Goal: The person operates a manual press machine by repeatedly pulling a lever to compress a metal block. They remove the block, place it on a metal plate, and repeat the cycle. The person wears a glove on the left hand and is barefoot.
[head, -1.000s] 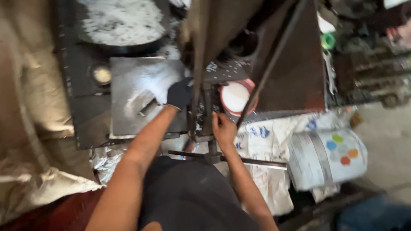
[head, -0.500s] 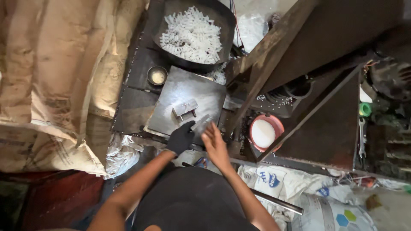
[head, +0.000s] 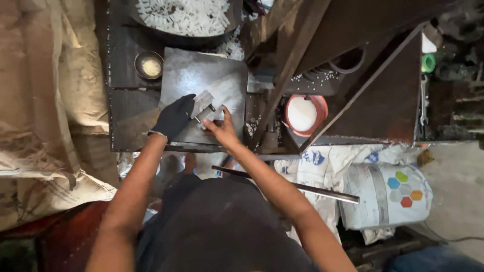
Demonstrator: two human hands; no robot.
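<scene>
Both hands grip small metal block [head: 203, 107] on steel plate [head: 222, 80] (L [head: 174, 117] gloved, R [head: 222, 130] bare)

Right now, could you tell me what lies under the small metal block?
The metal block rests on a grey steel plate; the gloved left hand and bare right hand cover its lower edges.

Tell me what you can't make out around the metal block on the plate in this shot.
Head view only:
- Metal block: its near side is covered by the gloved left hand and bare right hand.
- Pan of white pieces: cut off by the top edge.
- Small bowl: contents too small to identify.
- Orange bowl: partly hidden behind a slanted bar.
</scene>
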